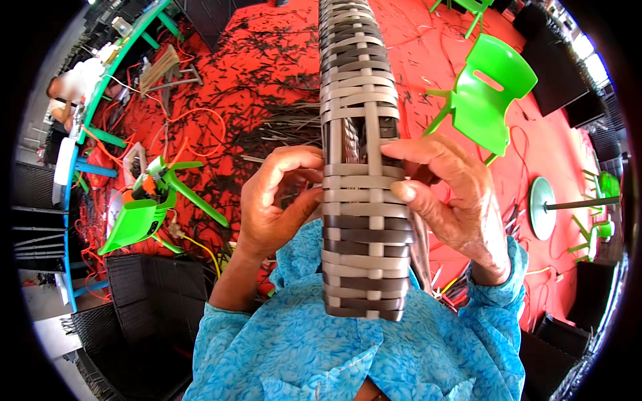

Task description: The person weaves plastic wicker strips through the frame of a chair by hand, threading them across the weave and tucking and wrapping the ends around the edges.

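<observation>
A long wicker frame (366,230), woven of flat grey and dark brown strips, runs up the middle of the head view, away from my chest. Partway along, a gap in the weave (353,137) bares a dark, shiny surface with lengthwise strips over it. My left hand (277,200) grips the frame's left edge with curled fingers; its fingertips are partly hidden there. On the right side, my right hand (451,197) holds the frame, index fingertip beside the gap and thumb on a grey cross strip just nearer to me.
Dark strip scraps (281,127) litter the red floor (261,40). A green chair (485,93) stands at right, and a green seat with a power tool (144,214) at left. A person (67,93) sits by the far-left table. Black wicker furniture (157,287) is near left.
</observation>
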`<move>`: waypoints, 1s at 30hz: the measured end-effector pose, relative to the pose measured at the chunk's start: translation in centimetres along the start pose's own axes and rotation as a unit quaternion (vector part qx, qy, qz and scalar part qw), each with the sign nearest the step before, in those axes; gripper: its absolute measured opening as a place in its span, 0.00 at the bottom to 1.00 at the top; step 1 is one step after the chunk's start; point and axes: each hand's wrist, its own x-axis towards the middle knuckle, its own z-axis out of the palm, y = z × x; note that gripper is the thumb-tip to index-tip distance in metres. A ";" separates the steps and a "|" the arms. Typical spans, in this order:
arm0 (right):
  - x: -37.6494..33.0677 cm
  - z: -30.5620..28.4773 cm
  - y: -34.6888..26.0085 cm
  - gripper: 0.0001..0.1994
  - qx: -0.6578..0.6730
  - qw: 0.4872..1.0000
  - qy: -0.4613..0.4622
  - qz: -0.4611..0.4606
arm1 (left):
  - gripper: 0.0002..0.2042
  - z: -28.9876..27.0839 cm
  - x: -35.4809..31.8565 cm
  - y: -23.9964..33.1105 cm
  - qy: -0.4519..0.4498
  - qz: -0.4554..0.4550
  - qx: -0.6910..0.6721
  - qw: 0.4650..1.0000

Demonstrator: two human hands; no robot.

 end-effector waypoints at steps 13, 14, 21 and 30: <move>-2.2 -4.0 -1.1 0.15 -0.122 0.989 0.030 0.082 | 0.15 4.8 4.6 -1.0 -0.032 0.194 0.117 0.974; -2.4 -4.1 -1.2 0.14 -0.122 0.988 0.034 0.088 | 0.15 5.0 5.0 -0.9 -0.025 0.205 0.121 0.971; -3.6 -3.8 -0.3 0.13 -0.015 0.982 0.099 0.158 | 0.12 5.7 6.0 -0.7 -0.009 0.230 0.128 0.965; -3.6 -4.8 0.5 0.12 -0.008 0.991 0.067 0.114 | 0.09 5.5 5.6 -1.5 -0.113 -0.005 -0.135 0.984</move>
